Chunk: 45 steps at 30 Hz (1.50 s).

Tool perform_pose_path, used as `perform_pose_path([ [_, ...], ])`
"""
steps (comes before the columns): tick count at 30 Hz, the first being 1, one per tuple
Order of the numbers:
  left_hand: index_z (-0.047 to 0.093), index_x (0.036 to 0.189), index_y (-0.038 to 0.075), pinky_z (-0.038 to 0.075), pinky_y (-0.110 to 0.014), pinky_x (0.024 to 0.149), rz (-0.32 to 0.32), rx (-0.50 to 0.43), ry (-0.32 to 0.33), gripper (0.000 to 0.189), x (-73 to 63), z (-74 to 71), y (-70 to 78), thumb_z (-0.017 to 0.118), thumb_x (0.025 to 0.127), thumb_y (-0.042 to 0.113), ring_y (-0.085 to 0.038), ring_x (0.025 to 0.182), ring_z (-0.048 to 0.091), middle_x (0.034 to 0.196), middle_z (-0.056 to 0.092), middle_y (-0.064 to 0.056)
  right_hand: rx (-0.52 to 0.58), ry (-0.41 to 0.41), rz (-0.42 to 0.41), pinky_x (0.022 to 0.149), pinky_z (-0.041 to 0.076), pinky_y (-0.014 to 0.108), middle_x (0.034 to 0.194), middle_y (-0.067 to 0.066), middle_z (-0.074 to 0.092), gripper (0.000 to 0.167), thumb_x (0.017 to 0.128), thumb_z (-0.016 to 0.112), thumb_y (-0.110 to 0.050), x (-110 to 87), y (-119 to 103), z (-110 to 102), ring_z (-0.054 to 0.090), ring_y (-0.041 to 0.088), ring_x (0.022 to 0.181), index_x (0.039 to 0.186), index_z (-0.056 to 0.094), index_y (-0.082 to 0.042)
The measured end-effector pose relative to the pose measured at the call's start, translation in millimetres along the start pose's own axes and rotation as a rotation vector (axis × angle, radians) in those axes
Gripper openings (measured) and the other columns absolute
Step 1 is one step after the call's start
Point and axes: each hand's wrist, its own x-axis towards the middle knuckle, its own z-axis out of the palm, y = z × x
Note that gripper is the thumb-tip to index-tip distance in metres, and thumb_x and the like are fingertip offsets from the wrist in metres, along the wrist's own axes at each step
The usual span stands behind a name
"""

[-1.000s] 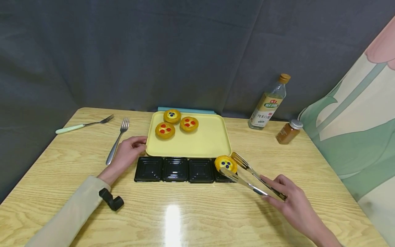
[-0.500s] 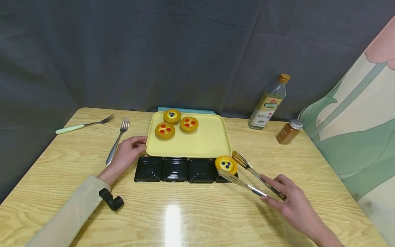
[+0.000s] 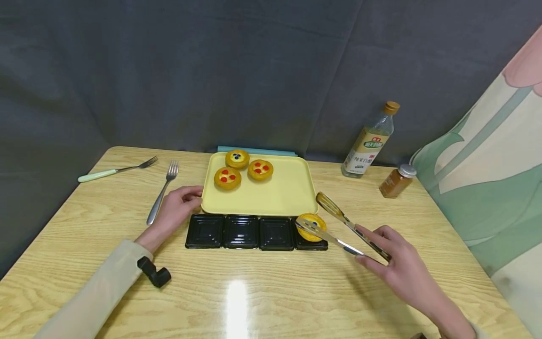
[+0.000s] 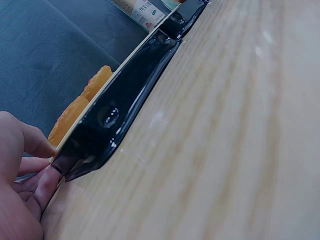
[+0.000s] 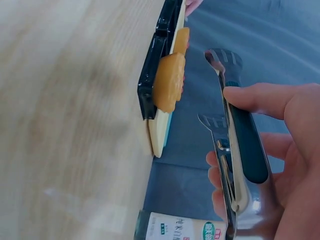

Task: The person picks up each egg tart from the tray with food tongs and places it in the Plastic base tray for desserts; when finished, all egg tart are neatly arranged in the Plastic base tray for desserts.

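Note:
My right hand holds metal serving tongs, thumb on one dark-padded arm and fingers on the other. The tongs stand spread and raised, nothing between their tips. From the head view, one tip partly covers a blueberry-topped egg tart, which sits in the rightmost compartment of a black divided tray. At the left edge of a yellow tray, my left hand pinches the rim between thumb and fingers. Two red-topped egg tarts and one blueberry-topped egg tart lie on the yellow tray's left side.
Left of the yellow tray lie a metal fork and a green-handled fork. A glass vinegar bottle and a small brown jar stand at the back right. A blue strip runs behind the yellow tray.
The tongs have lifted off the tart and spread wider, their far tip moving up and away. The tart stays in the right compartment. My left hand has not moved noticeably.

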Motion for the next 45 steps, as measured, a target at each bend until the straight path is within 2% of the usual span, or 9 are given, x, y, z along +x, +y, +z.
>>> perform_pose_path([
  [12, 0.062, 0.136, -0.001, 0.048, -0.035, 0.079, 0.004, 0.006, 0.001, 0.042, 1.8, 0.3, 1.2, 0.059, 0.095, 0.013, -0.026, 0.095, 0.058, 0.115, 0.066, -0.016, -0.029, -0.005, -0.051, 0.056, 0.032, 0.026, 0.089, -0.004, 0.05, 0.061, 0.079, 0.085, -0.009, 40.6, -4.2, 4.8, 0.037, 0.012, 0.068, 0.136, 0.065, -0.008],
  [21, 0.062, 0.135, -0.001, 0.048, -0.035, 0.08, -0.005, 0.006, -0.004, 0.042, 1.8, 2.5, 0.5, 0.06, 0.096, 0.012, -0.027, 0.096, 0.058, 0.115, 0.066, -0.016, 0.002, -0.068, -0.068, 0.061, 0.032, 0.031, 0.088, -0.001, 0.05, 0.06, 0.083, 0.084, -0.011, 71.7, -7.2, 16.5, 0.041, 0.019, 0.075, 0.139, 0.063, -0.007],
  [33, 0.062, 0.136, -0.001, 0.047, -0.037, 0.08, 0.002, 0.001, 0.001, 0.042, 0.9, 1.7, -0.2, 0.06, 0.096, 0.012, -0.027, 0.096, 0.057, 0.115, 0.066, -0.016, 0.037, -0.138, -0.017, 0.06, 0.033, 0.034, 0.088, 0.004, 0.051, 0.059, 0.087, 0.08, -0.016, 108.8, -8.1, 31.1, 0.039, 0.019, 0.071, 0.141, 0.06, -0.004],
  [45, 0.062, 0.135, -0.002, 0.048, -0.036, 0.079, 0.004, 0.008, 0.009, 0.042, -0.7, 1.3, -0.6, 0.06, 0.095, 0.011, -0.027, 0.096, 0.058, 0.115, 0.066, -0.017, 0.057, -0.163, -0.021, 0.061, 0.032, 0.036, 0.086, 0.01, 0.048, 0.056, 0.088, 0.079, -0.016, 138.0, -4.8, 47.4, 0.038, 0.022, 0.071, 0.139, 0.06, -0.002],
])
